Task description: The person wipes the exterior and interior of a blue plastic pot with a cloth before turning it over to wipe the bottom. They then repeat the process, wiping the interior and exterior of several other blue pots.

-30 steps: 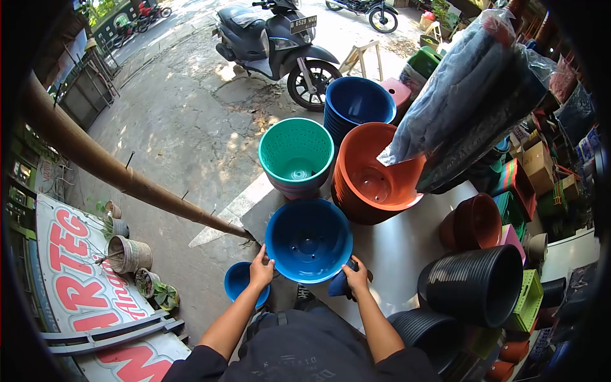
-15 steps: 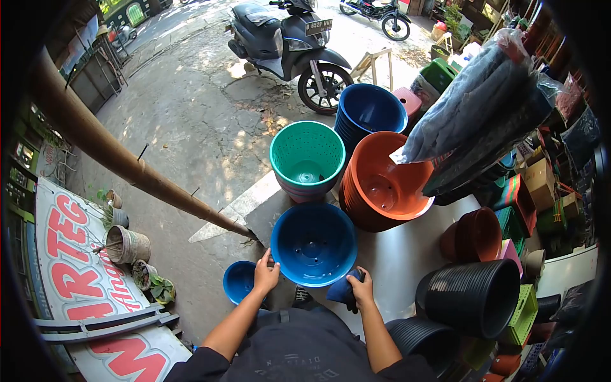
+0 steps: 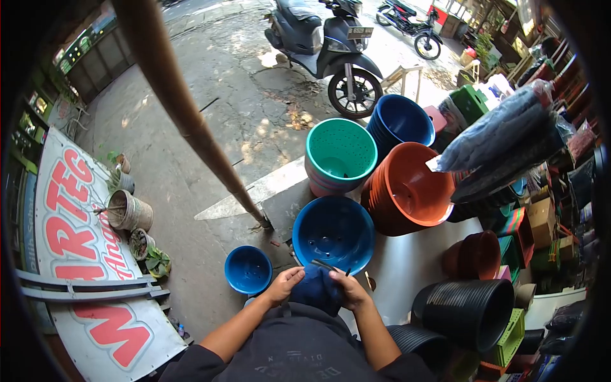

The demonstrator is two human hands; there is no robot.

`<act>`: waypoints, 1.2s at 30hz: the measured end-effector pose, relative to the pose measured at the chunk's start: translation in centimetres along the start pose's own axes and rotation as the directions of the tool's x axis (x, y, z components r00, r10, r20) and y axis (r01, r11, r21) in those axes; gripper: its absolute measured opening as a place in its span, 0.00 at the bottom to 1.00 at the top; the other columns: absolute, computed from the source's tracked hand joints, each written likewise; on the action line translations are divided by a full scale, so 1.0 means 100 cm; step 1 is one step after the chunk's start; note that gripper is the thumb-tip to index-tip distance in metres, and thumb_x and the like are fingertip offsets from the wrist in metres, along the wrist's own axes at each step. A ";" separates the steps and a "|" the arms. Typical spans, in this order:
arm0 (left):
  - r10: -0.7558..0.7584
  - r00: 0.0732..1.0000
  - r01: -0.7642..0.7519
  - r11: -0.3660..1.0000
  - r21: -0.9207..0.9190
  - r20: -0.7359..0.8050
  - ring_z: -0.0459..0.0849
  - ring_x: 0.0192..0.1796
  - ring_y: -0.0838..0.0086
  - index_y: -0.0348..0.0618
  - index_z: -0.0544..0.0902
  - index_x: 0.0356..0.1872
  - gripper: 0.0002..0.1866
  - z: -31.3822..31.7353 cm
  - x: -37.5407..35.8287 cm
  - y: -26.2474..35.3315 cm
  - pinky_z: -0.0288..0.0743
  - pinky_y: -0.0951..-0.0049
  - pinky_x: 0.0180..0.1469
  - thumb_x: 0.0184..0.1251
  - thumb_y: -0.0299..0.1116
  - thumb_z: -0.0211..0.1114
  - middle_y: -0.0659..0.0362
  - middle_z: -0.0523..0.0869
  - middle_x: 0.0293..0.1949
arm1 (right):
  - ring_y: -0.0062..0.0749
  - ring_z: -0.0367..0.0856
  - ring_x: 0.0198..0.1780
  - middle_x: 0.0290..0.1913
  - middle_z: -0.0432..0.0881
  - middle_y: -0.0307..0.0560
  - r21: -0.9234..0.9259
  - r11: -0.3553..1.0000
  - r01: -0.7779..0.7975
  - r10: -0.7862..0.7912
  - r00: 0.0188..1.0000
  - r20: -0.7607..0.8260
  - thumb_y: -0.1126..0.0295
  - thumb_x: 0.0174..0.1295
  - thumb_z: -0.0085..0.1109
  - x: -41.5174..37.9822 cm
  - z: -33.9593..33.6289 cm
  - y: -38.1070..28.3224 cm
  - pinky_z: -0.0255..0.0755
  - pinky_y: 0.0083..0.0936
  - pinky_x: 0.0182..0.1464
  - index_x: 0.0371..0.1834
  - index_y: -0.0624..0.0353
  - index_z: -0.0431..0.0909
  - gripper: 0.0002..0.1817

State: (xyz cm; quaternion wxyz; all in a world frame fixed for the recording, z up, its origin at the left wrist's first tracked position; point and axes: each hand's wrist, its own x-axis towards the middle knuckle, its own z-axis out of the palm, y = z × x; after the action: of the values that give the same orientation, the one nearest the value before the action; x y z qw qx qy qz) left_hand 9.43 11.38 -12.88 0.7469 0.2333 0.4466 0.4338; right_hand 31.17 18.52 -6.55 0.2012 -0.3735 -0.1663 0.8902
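Observation:
A dark blue cloth [image 3: 313,290] is stretched between both hands, close in front of the torso. My left hand [image 3: 286,284] is closed on its left edge. My right hand [image 3: 349,290] grips its right side, with a dark narrow strip near the fingertips. Just beyond the hands stands a large blue pot [image 3: 334,232] with holes in its bottom; the cloth overlaps its near rim in view. A smaller blue pot [image 3: 248,270] is on the ground to the left of my left hand.
Green [image 3: 341,149], orange [image 3: 417,188] and dark blue [image 3: 402,124] pot stacks stand ahead. Black pots [image 3: 468,312] lie to the right. A bamboo pole [image 3: 191,121] slants down on the left, beside a lettered banner [image 3: 83,235]. A parked scooter [image 3: 331,54] stands beyond.
My left hand has left the large blue pot's rim and now holds the cloth. My right hand has moved inward, and the cloth is spread wider. The view has shifted.

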 end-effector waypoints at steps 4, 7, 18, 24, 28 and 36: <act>0.100 0.982 -0.137 0.961 -0.239 -0.160 0.81 0.53 0.79 0.40 0.74 0.59 0.19 0.002 -0.029 0.025 0.75 0.75 0.58 0.77 0.41 0.61 0.59 0.84 0.49 | 0.38 0.80 0.60 0.60 0.79 0.51 0.184 0.982 -0.043 0.018 0.991 0.132 0.53 0.63 0.66 0.010 0.014 0.022 0.73 0.37 0.65 0.69 0.62 0.69 0.36; 0.161 0.948 -0.247 0.918 -0.310 -0.276 0.82 0.52 0.78 0.42 0.71 0.58 0.17 -0.010 -0.049 0.033 0.76 0.74 0.57 0.77 0.40 0.60 0.59 0.83 0.49 | 0.40 0.79 0.62 0.62 0.78 0.53 0.061 0.998 -0.030 0.018 0.983 0.185 0.55 0.60 0.68 0.015 0.044 0.043 0.72 0.40 0.66 0.70 0.63 0.67 0.37; 0.200 0.892 -0.347 0.878 -0.330 -0.405 0.79 0.53 0.79 0.42 0.67 0.60 0.18 -0.077 -0.140 0.008 0.73 0.75 0.60 0.79 0.39 0.58 0.59 0.81 0.51 | 0.45 0.70 0.71 0.69 0.73 0.57 0.324 0.916 -0.235 0.075 0.895 0.439 0.41 0.71 0.49 0.039 0.105 0.120 0.59 0.43 0.75 0.72 0.65 0.66 0.39; 0.620 0.657 -0.097 0.634 0.768 -0.429 0.67 0.72 0.61 0.41 0.62 0.73 0.39 -0.100 -0.191 -0.001 0.62 0.62 0.72 0.71 0.54 0.64 0.45 0.70 0.68 | 0.33 0.76 0.64 0.63 0.78 0.48 -0.116 0.966 -0.232 0.231 0.973 -0.027 0.49 0.70 0.58 0.068 0.147 0.165 0.69 0.35 0.68 0.73 0.61 0.64 0.36; 0.385 0.892 -0.336 0.915 0.222 -0.235 0.56 0.78 0.58 0.33 0.51 0.78 0.49 -0.110 -0.208 0.009 0.50 0.62 0.77 0.71 0.57 0.62 0.44 0.58 0.76 | 0.27 0.79 0.57 0.61 0.77 0.46 -0.568 0.823 -0.010 0.131 0.976 0.172 0.64 0.67 0.66 0.070 0.187 0.178 0.72 0.27 0.62 0.77 0.62 0.55 0.40; 0.138 0.921 -0.235 0.944 -0.234 -0.365 0.77 0.64 0.69 0.33 0.65 0.70 0.25 -0.134 -0.212 0.023 0.70 0.68 0.68 0.79 0.36 0.53 0.53 0.77 0.63 | 0.30 0.64 0.70 0.74 0.60 0.58 -0.889 0.398 0.225 0.067 0.960 0.273 0.68 0.71 0.61 0.076 0.208 0.203 0.62 0.24 0.68 0.81 0.59 0.25 0.52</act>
State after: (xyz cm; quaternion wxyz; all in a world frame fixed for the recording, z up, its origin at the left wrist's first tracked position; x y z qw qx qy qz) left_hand -8.04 -6.07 -7.96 0.6372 0.0906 0.4814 0.5950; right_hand 6.33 1.58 -6.32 -0.0178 -0.2912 -0.6686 0.6840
